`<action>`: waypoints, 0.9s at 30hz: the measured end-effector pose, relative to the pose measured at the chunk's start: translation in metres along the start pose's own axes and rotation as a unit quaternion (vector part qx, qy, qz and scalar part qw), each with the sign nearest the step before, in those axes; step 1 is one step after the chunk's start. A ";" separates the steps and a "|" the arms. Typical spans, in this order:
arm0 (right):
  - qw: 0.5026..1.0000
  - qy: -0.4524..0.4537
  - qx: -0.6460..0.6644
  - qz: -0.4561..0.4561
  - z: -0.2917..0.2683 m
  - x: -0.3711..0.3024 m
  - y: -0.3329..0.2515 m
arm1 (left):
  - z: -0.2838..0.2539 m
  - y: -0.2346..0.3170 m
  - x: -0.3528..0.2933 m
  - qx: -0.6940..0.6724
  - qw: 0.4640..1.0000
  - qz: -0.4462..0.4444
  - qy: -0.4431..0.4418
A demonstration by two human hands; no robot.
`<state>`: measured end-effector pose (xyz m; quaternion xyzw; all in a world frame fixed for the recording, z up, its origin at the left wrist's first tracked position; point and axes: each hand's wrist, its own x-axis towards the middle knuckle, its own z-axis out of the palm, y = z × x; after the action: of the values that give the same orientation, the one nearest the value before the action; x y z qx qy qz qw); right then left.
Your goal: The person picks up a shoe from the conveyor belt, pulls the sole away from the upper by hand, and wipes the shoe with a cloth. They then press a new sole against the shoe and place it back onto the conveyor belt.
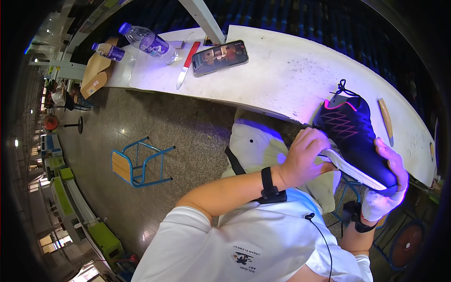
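Note:
A black sneaker (355,136) with a white sole, pink collar lining and reddish zigzag lacing rests tilted at the near edge of the white table. My right hand (392,171), in a partly fingerless white glove, wraps around its toe end. My left hand (306,157) is bare, its curled fingers closed on the sole's edge near the middle of the shoe; the fingertips are partly hidden. A black lace loop stands up at the heel end. Beyond the shoe lies a slim wooden-handled tool (385,118).
On the white table (282,61) lie a phone (220,57) showing a video and a red-handled knife (189,63). Two plastic bottles (152,43) and a cardboard box (97,70) are at the far left. A blue-framed stool (141,162) stands on the floor.

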<state>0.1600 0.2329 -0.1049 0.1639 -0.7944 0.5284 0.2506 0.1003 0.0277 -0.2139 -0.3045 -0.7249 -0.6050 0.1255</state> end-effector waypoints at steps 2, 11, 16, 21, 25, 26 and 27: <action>1.000 0.024 0.010 0.018 -0.005 0.000 0.002 | 0.009 0.013 0.016 -0.054 0.997 0.025 0.047; 0.997 -0.028 0.062 -0.029 0.000 0.028 -0.002 | -0.004 0.069 0.036 -0.065 0.995 0.073 0.010; 0.995 -0.025 0.088 -0.051 -0.010 0.013 0.016 | 0.006 0.057 0.044 -0.094 0.990 0.100 0.000; 0.994 -0.004 0.088 -0.061 -0.012 0.002 0.018 | 0.005 0.058 0.050 -0.157 0.985 0.047 -0.061; 0.999 0.042 0.020 -0.020 -0.018 -0.008 0.021 | 0.012 0.066 0.058 -0.162 0.978 -0.091 -0.094; 0.998 0.050 0.040 -0.020 -0.023 -0.013 0.026 | 0.021 0.060 0.058 -0.113 0.989 -0.046 -0.084; 0.996 0.059 0.060 -0.020 -0.031 -0.019 0.037 | 0.024 0.056 0.055 -0.116 0.988 -0.045 -0.097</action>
<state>0.1629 0.2753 -0.1337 0.1633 -0.7417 0.5784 0.2977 0.0947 0.0711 -0.1443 -0.3416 -0.6717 -0.6573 -0.0085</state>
